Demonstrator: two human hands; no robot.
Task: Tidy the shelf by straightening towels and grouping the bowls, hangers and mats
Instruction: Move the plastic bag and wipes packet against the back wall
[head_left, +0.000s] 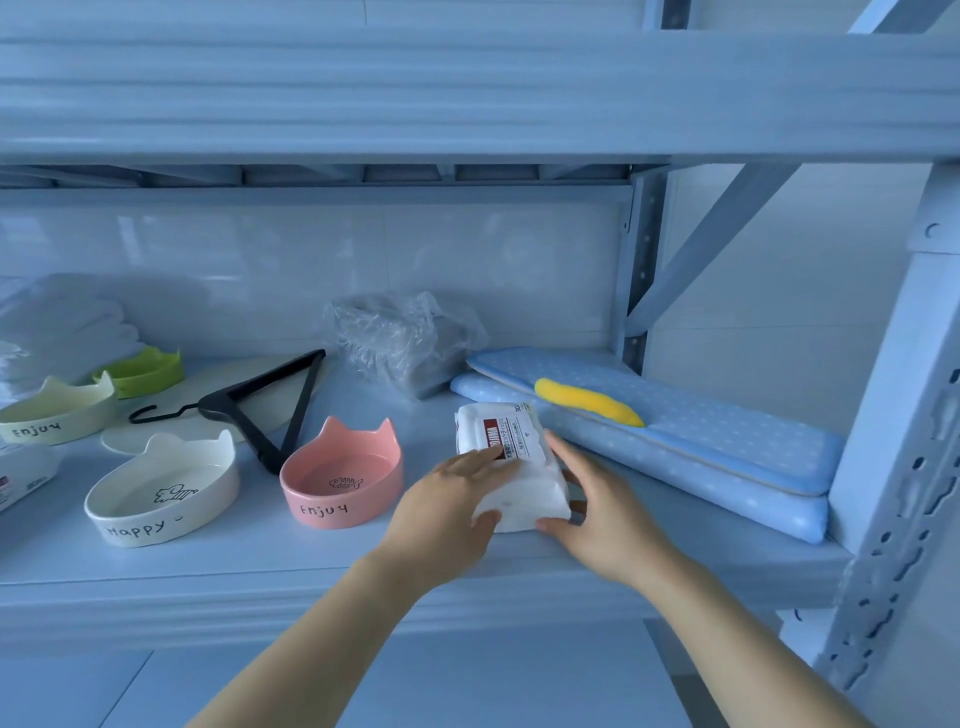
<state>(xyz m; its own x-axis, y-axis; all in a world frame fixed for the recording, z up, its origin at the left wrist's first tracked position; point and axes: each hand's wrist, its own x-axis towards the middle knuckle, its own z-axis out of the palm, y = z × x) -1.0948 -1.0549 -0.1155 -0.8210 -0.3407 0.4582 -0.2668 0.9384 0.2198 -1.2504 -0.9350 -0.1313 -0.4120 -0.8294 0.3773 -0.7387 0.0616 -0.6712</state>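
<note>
shelf (260, 566) pale metal, white tiled wall (260, 249) behind | left hand (447, 504) and right hand (605, 512) both grip pack (511, 452) near front edge | mats (717, 436) stacked, right end

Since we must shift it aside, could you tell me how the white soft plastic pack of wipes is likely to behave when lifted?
The white soft plastic pack of wipes probably squashes slightly: its corners look rounded. Flat-sided, it should slide, not roll.

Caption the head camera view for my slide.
Left hand and right hand grip a white wipes pack between a pink bowl and stacked blue mats.
</note>
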